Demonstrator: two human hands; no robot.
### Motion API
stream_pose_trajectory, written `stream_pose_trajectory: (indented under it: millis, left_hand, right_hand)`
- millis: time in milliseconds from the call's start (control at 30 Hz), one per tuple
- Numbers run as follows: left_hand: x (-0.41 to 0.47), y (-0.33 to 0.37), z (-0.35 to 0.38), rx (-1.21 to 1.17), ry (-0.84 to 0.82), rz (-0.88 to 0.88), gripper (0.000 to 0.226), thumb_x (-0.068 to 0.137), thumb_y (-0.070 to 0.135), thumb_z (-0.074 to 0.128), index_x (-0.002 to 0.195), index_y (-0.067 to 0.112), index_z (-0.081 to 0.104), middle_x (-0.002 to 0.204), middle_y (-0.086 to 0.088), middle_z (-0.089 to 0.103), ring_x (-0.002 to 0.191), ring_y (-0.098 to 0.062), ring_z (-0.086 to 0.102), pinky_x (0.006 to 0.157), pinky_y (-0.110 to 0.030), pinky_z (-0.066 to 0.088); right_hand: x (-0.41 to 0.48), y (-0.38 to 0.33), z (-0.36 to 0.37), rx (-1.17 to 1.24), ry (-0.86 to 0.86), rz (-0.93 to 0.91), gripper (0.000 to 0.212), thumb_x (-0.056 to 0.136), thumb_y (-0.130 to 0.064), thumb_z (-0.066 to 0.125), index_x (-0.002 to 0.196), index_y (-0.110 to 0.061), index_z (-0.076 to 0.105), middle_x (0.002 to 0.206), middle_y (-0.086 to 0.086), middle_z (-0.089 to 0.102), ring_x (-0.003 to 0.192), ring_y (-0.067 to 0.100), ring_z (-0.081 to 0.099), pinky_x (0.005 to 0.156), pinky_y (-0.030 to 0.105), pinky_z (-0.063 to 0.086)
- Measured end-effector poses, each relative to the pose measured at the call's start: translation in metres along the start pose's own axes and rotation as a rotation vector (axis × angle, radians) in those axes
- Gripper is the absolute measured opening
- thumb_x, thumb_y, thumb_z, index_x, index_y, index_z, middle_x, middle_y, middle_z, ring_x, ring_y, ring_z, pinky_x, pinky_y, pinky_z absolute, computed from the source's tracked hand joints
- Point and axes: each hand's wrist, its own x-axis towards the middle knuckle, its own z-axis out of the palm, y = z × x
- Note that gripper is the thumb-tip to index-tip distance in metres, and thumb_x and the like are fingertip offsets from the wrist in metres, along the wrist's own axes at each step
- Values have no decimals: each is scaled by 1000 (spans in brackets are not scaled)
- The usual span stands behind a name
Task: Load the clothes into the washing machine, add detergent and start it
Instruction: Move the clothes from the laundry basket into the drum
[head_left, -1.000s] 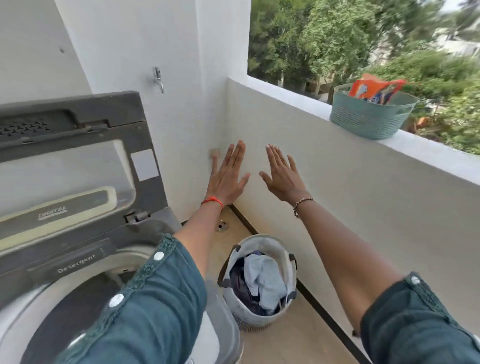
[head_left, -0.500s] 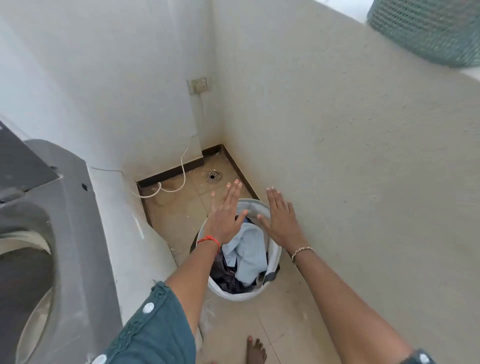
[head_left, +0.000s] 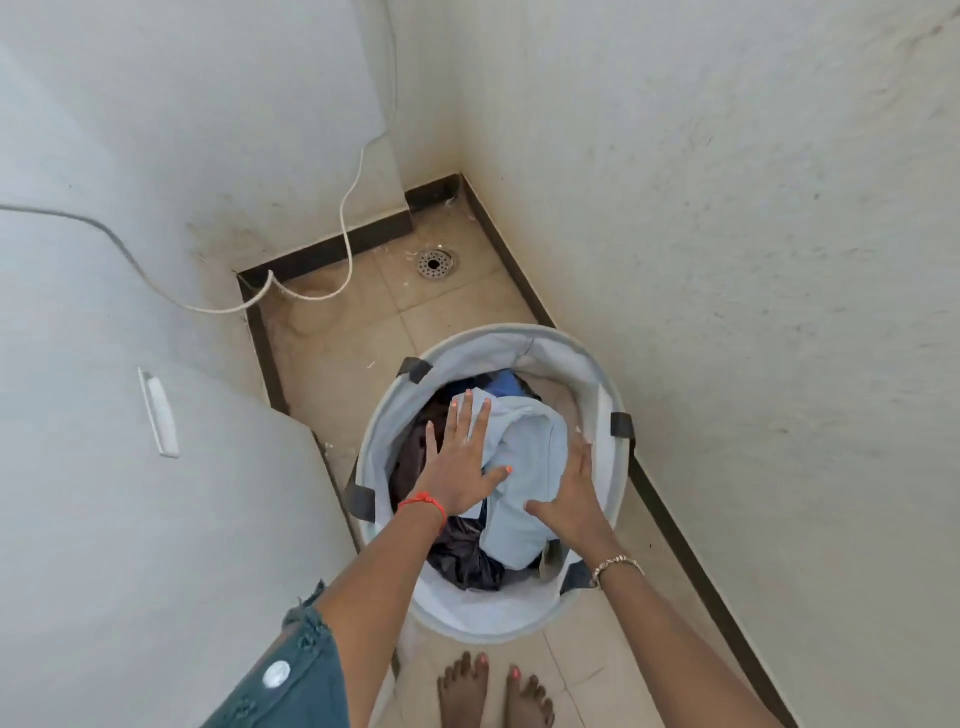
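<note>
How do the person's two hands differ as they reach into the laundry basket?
The left hand lies flat with fingers spread across the clothes; the right hand curls round the edge of the light blue garment. The left wrist wears a red thread, the right a beaded bracelet. Both are inside the laundry basket.

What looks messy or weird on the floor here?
A loose white cord dangles down the wall and loops onto the floor by the corner. Dusty bits lie around the floor drain. The laundry basket stands upright, nothing spilled.

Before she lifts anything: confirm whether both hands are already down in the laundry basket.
Yes: the left hand and right hand rest on the pale blue garment inside the laundry basket.
</note>
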Motion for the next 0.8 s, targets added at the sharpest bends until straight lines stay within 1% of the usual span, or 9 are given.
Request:
stream_pose_trajectory:
  millis: [233, 333, 400, 433, 500, 567, 633, 700, 800]
  left_hand:
    - [40, -28, 54, -193, -119, -138, 108, 83, 42, 65, 143, 28, -23, 150, -4, -34, 140, -28, -26, 114, -56, 1]
    - [45, -28, 75, -237, -178, -89, 106, 85, 21, 63, 138, 27, -28, 149, 1, -34, 142, -28, -20, 113, -56, 17]
    - [44, -25, 83, -350, -168, -12, 101, 85, 1, 54, 137, 25, -29, 148, 2, -34, 144, -35, 1, 92, -28, 45]
    - [41, -23, 86, -396, -168, 3, 99, 84, -6, 49, 137, 27, -28, 150, 1, -33, 139, -38, 19, 72, -13, 44]
    - [35, -24, 85, -431, -207, 23, 98, 84, -11, 44, 138, 31, -26, 154, 1, -25, 118, -39, 45, 57, -13, 37]
    - [31, -22, 86, -450, -266, 55, 100, 80, -12, 43, 142, 29, -24, 155, 3, -19, 120, -33, 46, 75, -21, 46]
    - [24, -13, 84, -445, -308, 88, 100, 76, -11, 45, 141, 25, -23, 155, -1, -19, 145, -23, 9, 115, -32, 24]
    - [14, 1, 78, -390, -312, 76, 98, 76, -9, 47, 143, 15, -21, 155, -6, -21, 145, -20, -13, 117, -28, -3]
    - [0, 17, 59, -325, -302, 34, 97, 77, -5, 48, 144, 8, -20, 155, -8, -20, 144, -21, -17, 115, -31, -8]
  right_hand:
    - [45, 31, 50, 101, 12, 120, 120, 71, -14, 78, 146, -13, -16, 156, 11, -13, 145, 25, -8, 115, 44, 13]
    - [51, 31, 60, 257, 58, 88, 112, 72, -4, 75, 147, -9, -8, 156, 10, 7, 143, 23, 13, 109, 26, 23]
    - [50, 26, 61, 379, 85, 87, 97, 80, 1, 65, 148, -8, -3, 140, 4, 31, 130, 16, 33, 93, 12, 29]
    - [48, 21, 60, 438, 94, 106, 89, 84, 0, 60, 148, -10, 0, 126, 1, 38, 120, 15, 39, 90, 14, 32]
    - [49, 12, 59, 585, 123, 138, 76, 89, -8, 56, 149, -16, 9, 119, -6, 43, 108, 17, 49, 94, 27, 40]
    - [52, 11, 62, 705, 185, 160, 66, 85, -19, 64, 142, -20, 31, 119, -4, 58, 102, 14, 58, 91, 32, 48]
    - [54, 5, 62, 692, 271, 185, 43, 80, -21, 70, 120, -16, 54, 99, -6, 65, 90, 12, 62, 74, 19, 50]
    - [50, -5, 57, 649, 349, 175, 18, 82, -15, 67, 99, -11, 61, 82, -4, 64, 80, 16, 62, 61, 14, 47]
    - [39, -16, 48, 631, 376, 159, 4, 85, -13, 63, 83, -9, 62, 77, 3, 65, 74, 17, 61, 64, 26, 47]
